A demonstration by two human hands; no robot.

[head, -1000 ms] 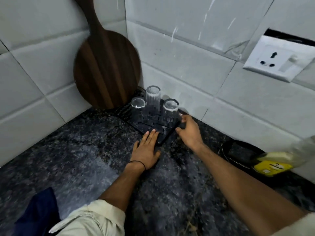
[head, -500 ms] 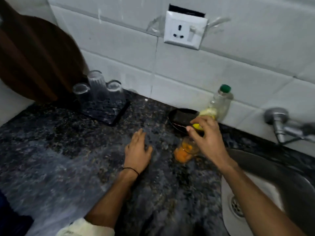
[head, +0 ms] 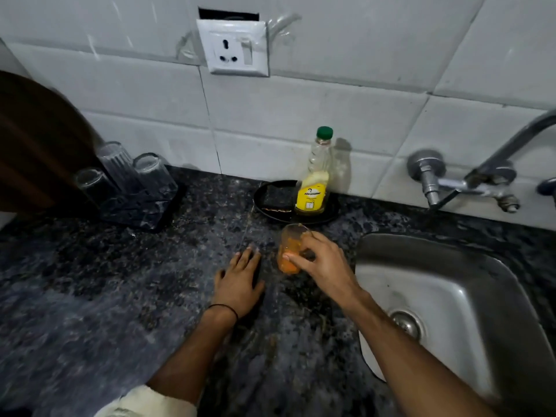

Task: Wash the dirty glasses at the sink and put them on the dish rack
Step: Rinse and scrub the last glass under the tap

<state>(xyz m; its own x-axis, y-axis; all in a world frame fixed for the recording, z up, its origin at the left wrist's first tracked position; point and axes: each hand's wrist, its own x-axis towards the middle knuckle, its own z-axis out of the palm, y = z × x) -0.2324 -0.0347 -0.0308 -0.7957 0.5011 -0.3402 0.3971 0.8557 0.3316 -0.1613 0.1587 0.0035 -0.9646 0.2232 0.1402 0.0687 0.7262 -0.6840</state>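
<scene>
A dirty glass [head: 288, 245] smeared with orange residue stands on the dark granite counter left of the steel sink [head: 469, 299]. My right hand [head: 320, 260] is wrapped around it, fingers on its side. Just left of the glass, my left hand [head: 239, 281] lies flat on the counter, palm down, holding nothing. At the back left, three clear glasses [head: 120, 173] stand upside down on the black dish rack [head: 141, 210].
A yellow soap bottle [head: 313, 188] with a green cap and a dark sponge [head: 278, 200] sit on a black plate [head: 329, 210] behind the glass. The tap [head: 469, 182] juts from the tiled wall above the sink. A wooden board [head: 36, 145] leans far left. A wall socket [head: 233, 48] is overhead.
My view swung right from the dish rack to the sink. My right hand left the rack and closed on the orange-stained glass. My left hand slid right along the counter.
</scene>
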